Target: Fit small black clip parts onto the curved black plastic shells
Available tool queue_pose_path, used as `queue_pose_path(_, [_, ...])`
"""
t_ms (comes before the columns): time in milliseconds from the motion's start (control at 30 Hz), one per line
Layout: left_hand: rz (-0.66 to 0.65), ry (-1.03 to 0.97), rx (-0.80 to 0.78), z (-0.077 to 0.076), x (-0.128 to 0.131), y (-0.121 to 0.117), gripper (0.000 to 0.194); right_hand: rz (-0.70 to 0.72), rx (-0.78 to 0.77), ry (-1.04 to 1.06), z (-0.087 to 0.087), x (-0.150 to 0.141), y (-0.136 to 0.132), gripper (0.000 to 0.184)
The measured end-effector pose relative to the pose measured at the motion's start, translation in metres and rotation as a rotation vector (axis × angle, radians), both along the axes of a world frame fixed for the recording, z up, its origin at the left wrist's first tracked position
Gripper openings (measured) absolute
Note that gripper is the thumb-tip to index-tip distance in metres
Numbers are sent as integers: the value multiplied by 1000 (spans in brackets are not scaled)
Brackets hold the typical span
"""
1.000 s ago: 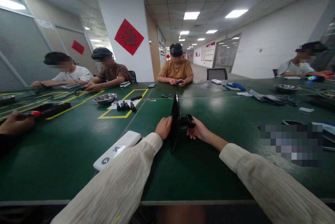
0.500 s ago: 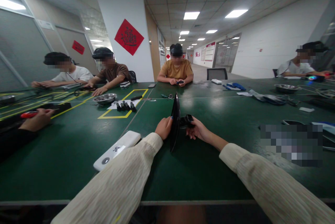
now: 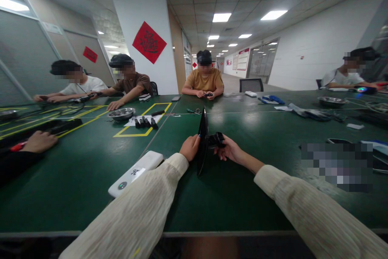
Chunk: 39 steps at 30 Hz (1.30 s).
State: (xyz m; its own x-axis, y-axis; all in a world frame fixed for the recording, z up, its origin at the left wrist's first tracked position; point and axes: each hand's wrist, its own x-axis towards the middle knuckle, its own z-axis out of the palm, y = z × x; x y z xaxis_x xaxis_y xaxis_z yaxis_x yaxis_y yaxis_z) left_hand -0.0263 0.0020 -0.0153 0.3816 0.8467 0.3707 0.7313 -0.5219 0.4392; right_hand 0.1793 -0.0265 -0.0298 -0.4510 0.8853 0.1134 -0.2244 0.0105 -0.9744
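A thin black curved panel (image 3: 203,142) stands on edge on the green table (image 3: 230,194), seen edge-on in front of me. My left hand (image 3: 189,147) grips its left side, fingers closed on the rim. My right hand (image 3: 228,150) is closed on a small black block (image 3: 217,140) fixed to the panel's right side. Both my sleeves are cream ribbed knit.
A white power bank (image 3: 135,172) lies by my left forearm. A steel bowl (image 3: 121,114) and small black parts (image 3: 145,122) sit in a yellow taped box. A neighbour's hand (image 3: 39,142) rests at left. Several people sit around the table; cables and another bowl (image 3: 328,102) lie at right.
My hands and the panel have barely moved. The neighbour's hand at left shifted along the table with a red-tipped tool. A person in brown at the far left moved an arm.
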Motion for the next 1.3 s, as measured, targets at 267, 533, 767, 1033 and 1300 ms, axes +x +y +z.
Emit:
queue_pose_path(267, [-9,-57,-19,1,0,-1,41,15,13,9,0,1,0,40])
queue_pose_path(533, [-22,-117,-22,0,-1,1,39,33,22,18,-3,3,2,41])
queue_pose_path(767, [-20,-93,-20,-2,-2,2,39,24,21,8,-3,3,2,41])
queue_pose_path(1033, [-12,-79,-14,-2,-1,1,40,27,16,10,-2,2,2,38])
queue_pose_path(1300, [-18,-68,-20,1,-1,-1,41,40,-5,25,1,3,1,38])
